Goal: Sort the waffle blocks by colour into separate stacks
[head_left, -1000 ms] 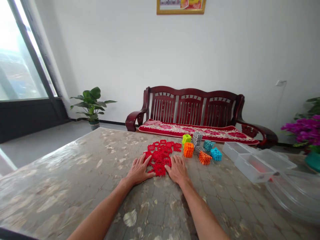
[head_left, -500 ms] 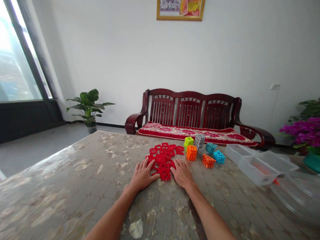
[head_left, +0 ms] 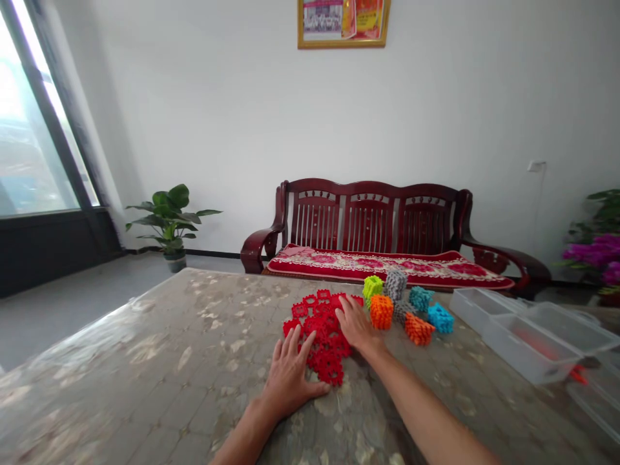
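Note:
A loose spread of red plastic interlocking pieces (head_left: 322, 329), square and notched at the edges, lies on the patterned tablecloth (head_left: 194, 361). My left hand (head_left: 291, 374) rests at the near left side of the spread, fingers apart, fingertips touching the red pieces and thumb by the nearest ones. My right hand (head_left: 357, 326) lies over the right side of the spread with its fingers stretched out, covering some of the pieces. Neither hand grasps a piece that I can see.
Right of the red pieces stand built blocks: lime green (head_left: 372, 289), orange (head_left: 382, 312), grey (head_left: 396, 284), blue (head_left: 440, 318) and a second orange one (head_left: 419, 329). Farther right are clear plastic boxes (head_left: 530, 349). A wooden bench (head_left: 368, 219) stands behind the table.
My right hand has moved forward over the far right of the red pieces. My left hand has come nearer and slightly right, and some red pieces have shifted toward me. The view has tilted up slightly.

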Demonstrator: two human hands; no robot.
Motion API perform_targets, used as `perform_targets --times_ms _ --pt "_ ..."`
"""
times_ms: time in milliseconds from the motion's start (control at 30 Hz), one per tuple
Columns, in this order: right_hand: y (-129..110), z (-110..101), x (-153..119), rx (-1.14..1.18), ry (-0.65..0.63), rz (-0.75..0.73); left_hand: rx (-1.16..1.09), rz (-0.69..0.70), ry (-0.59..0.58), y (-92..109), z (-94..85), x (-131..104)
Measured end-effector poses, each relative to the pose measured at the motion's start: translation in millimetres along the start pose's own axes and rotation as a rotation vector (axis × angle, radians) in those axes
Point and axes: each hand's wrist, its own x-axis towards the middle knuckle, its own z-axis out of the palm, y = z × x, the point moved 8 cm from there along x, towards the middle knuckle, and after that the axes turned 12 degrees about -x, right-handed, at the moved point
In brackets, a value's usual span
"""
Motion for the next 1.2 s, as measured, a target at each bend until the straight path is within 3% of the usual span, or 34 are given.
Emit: perform_targets --times_ms 133,233,400,567,733,900,1033,1200 --pt "13.1 15.9 40.7 -0.105 -0.214 0.128 -0.026 -0.028 -0.009 -1.8 -2.1 -0.6" --pt "19.5 29.7 49.8 -0.133 -0.309 0.168 -0.044 -0.051 -0.01 -2.6 -2.2 0.6" --pt "3.9 39.7 32.7 -0.091 -0.316 0.089 -0.055 -0.071 0.028 -3.1 1.1 5.2" --pt "-17.0 26.5 20.0 0.065 -0.268 -0.04 -0.075 -0.061 0.037 -3.1 4.7 6.6" --pt "-20.7 22.9 59.8 0.058 -0.242 -0.034 -0.083 -0.063 0.038 -3.7 4.3 5.5" --pt "-48.4 53.8 92.9 0.062 -0.363 -0.136 -0.085 -0.065 0.03 -5.0 4.4 5.1" --pt "-65.4 66.7 80.7 0.089 -0.427 -0.255 -0.08 -0.066 0.025 -4.7 4.0 4.8" --pt "-70.5 54.9 49.8 0.163 -0.432 -0.443 -0.041 -0.064 0.015 -4.9 4.8 5.4"
